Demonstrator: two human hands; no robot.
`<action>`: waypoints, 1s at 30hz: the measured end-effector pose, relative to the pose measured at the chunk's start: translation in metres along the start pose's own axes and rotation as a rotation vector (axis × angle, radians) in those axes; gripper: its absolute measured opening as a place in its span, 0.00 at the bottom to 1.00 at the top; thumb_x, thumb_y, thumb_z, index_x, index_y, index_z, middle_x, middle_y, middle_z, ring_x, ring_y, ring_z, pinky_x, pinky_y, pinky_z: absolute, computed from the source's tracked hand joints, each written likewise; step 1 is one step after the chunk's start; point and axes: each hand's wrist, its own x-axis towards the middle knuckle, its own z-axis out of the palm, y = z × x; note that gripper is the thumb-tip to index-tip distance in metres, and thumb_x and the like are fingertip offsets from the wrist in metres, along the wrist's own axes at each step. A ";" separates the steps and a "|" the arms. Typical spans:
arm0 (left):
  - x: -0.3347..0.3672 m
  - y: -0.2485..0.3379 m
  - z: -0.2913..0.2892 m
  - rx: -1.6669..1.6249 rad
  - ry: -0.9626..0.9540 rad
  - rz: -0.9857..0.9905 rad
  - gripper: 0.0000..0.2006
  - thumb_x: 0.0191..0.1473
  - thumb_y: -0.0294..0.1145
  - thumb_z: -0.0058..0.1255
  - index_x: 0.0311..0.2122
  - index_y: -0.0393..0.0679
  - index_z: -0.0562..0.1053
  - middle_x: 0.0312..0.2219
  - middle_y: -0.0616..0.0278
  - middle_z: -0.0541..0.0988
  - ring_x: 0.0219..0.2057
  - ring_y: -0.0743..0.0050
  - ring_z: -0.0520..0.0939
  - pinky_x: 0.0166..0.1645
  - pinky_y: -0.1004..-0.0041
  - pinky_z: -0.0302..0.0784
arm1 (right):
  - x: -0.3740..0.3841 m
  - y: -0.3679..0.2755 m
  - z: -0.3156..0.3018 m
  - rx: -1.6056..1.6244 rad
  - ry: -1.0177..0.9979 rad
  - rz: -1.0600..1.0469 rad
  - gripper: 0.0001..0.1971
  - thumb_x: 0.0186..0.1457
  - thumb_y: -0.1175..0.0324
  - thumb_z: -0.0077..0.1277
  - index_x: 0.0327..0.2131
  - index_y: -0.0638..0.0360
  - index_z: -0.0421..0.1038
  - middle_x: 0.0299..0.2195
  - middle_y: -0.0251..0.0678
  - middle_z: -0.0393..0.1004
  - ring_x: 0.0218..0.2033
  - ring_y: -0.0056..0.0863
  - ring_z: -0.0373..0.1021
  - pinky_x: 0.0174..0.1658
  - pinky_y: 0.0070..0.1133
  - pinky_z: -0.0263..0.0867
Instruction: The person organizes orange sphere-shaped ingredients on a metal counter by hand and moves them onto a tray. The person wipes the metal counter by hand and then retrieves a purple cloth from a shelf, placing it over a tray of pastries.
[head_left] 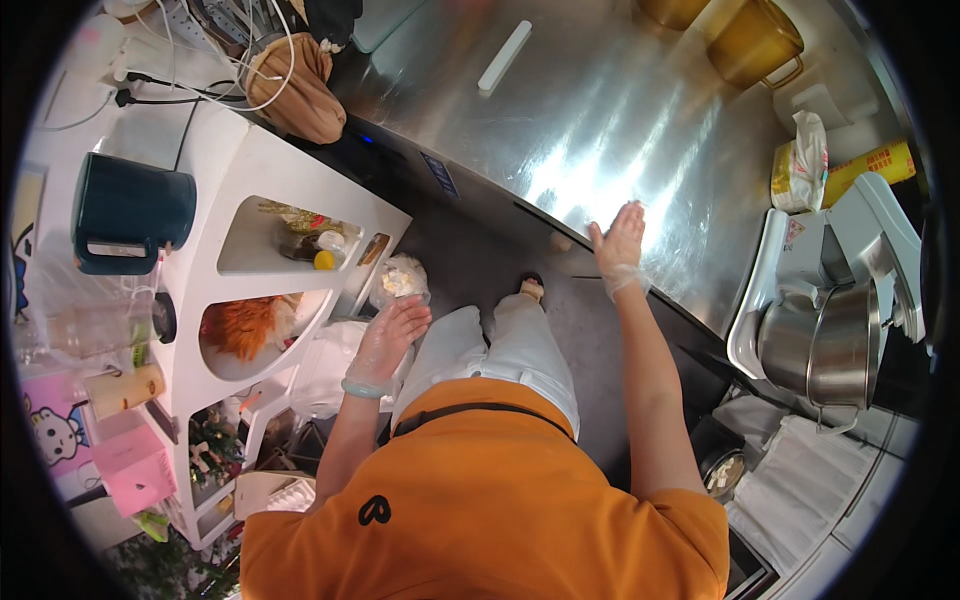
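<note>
My left hand (384,345), in a clear thin plastic glove, hangs beside the white shelf unit (215,160) with its fingers stretched out and nothing in them. Just beyond its fingertips lies a clear bag with whitish contents (402,277). My right hand (620,248) wears a clear glove too; its fingers are straight and it holds nothing. It is over the front edge of the stainless steel counter (600,110); whether it touches the metal I cannot tell. A white bar-shaped piece (505,55) lies farther back on the counter.
A stand mixer (885,235) with a steel bowl (820,345) stands at the right, near a folded white cloth (805,480). Amber jugs (755,45) are at the back right. A dark teal mug (133,213) and cables (225,90) sit on the left unit.
</note>
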 end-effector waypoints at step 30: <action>0.080 0.002 0.126 0.038 0.094 0.033 0.22 0.60 0.46 0.36 0.48 0.36 0.65 0.39 0.55 0.74 0.44 0.64 0.74 0.53 0.67 0.66 | 0.110 0.109 -0.033 0.101 -0.117 -0.445 0.43 0.55 0.42 0.35 0.58 0.75 0.43 0.60 0.57 0.43 0.64 0.48 0.38 0.62 0.42 0.34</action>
